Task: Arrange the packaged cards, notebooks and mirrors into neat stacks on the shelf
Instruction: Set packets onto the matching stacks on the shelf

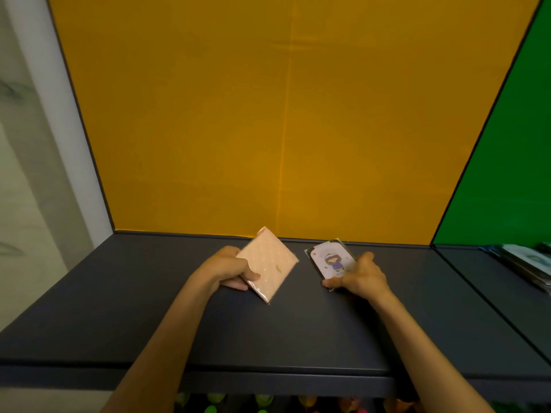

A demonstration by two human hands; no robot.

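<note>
Two hands closed: left hand [231,268] pinches pink packet [266,265]; right hand [359,275] grips cartoon card [331,260] on shelf [119,308].

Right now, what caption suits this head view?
Left hand holds pink packet; right hand grips cartoon card on dark shelf.

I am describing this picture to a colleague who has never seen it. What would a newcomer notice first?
First the big orange back panel above the dark shelf, with a green panel at the right. Then the two hands at the shelf's middle: the left hand holds a pink dotted packet tilted, and the right hand grips a packaged card with a cartoon girl.
</note>
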